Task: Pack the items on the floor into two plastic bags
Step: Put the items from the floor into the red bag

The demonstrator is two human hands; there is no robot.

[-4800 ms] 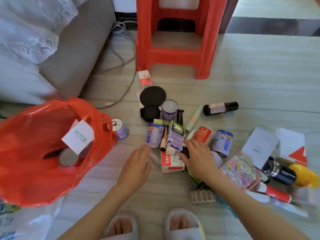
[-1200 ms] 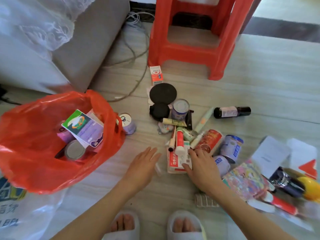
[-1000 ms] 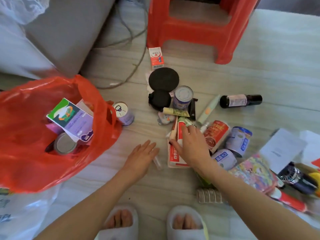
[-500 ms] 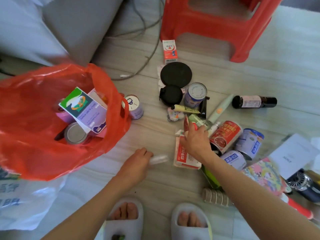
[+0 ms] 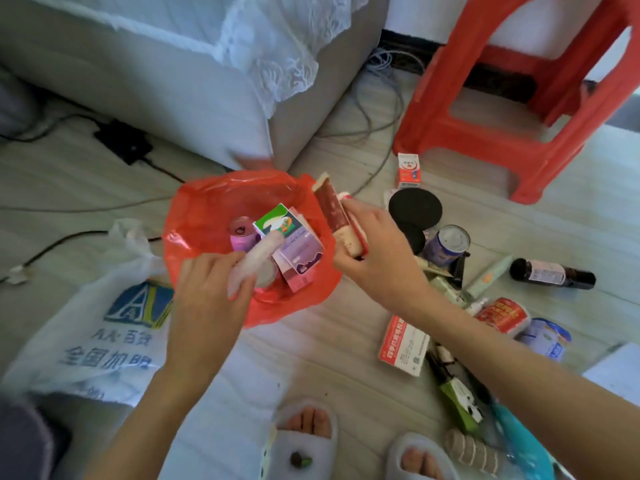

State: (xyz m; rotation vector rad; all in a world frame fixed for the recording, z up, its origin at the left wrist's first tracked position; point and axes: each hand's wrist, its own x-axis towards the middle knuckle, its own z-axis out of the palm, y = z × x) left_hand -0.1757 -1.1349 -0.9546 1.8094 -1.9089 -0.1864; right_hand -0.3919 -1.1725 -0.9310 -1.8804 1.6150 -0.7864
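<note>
Hovering over the red plastic bag [image 5: 214, 216], both hands are full right now. Left hand [image 5: 204, 292] has its grip wrapped around 1 pale, blurry tube-shaped thing [image 5: 254, 258], tip pointing into the bag's mouth. Right hand [image 5: 377, 251] is clamped on 1 red and white tube [image 5: 337, 216], held tilted right at the bag's right rim, and it looks like a 2nd slim item is tucked in beside it, can't say for sure.

Inside the bag I count 1 pink can [image 5: 240, 233] and 1 green and purple box [image 5: 289, 237], plus something round under the left hand's tube that's mostly hidden. A 2nd bag, white with blue print [image 5: 104, 327], lies flat on the floor just left of the red one.

Still on the floor [image 5: 329, 355] to the right: 1 dark brown bottle [image 5: 550, 273], 1 red and white flat box [image 5: 403, 344], 1 blue can standing up [image 5: 448, 245], 1 red can [image 5: 504, 315] on its side, 1 black round lid [image 5: 415, 207], 1 small carton [image 5: 408, 169] near the red stool [image 5: 485, 133].
</note>
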